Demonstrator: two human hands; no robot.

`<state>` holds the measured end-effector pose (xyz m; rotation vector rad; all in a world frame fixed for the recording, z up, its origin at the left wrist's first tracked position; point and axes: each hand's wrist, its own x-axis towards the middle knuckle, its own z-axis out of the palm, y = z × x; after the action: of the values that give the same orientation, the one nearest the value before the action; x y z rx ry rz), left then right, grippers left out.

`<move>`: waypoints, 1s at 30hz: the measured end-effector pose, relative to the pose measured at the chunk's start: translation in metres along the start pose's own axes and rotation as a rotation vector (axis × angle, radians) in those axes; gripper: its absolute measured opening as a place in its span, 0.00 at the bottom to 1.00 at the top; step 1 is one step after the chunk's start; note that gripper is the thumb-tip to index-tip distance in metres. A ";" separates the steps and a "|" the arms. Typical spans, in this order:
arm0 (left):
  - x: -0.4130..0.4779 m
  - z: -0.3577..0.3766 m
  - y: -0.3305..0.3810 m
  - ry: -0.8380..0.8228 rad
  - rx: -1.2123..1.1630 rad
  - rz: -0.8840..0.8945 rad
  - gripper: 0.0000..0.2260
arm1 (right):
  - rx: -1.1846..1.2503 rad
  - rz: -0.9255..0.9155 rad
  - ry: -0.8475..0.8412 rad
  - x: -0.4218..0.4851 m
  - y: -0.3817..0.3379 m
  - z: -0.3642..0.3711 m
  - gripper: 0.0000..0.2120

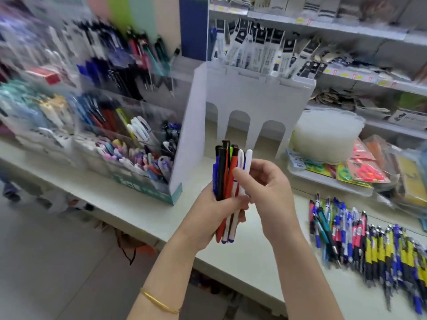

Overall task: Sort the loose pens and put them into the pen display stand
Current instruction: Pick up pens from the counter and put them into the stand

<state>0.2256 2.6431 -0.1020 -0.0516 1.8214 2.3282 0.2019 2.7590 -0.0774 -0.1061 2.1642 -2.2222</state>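
My left hand [209, 217] grips an upright bundle of pens [227, 174]: blue, black, red and white barrels, tips down. My right hand [269, 195] comes in from the right, its thumb and fingers pinching a white pen in that bundle. The tiered pen display stand [129, 139] sits on the counter to the left, blurred, with several compartments of coloured pens. A heap of loose pens [374, 245], yellow, blue, pink and teal, lies on the counter at the right.
A white divider box [251, 98] with arched cut-outs stands behind the hands. To its right are a frosted plastic tub [328, 137] and packaged scissors [360, 172]. Shelves of hanging packs fill the back. The counter edge [143, 227] runs diagonally, floor below.
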 end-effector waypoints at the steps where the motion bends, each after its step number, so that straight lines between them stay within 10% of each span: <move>1: 0.001 -0.019 0.008 -0.019 0.017 -0.006 0.05 | 0.012 -0.001 -0.013 0.006 0.000 0.016 0.06; 18: 0.052 -0.210 0.073 -0.252 -0.004 -0.092 0.09 | -0.021 -0.047 -0.073 0.097 -0.005 0.184 0.14; 30: 0.105 -0.271 0.092 -0.104 0.057 -0.057 0.11 | -0.116 -0.056 0.004 0.158 -0.012 0.212 0.05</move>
<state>0.0839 2.3736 -0.0956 0.0241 1.8111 2.1961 0.0606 2.5363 -0.0563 -0.1679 2.3199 -2.1246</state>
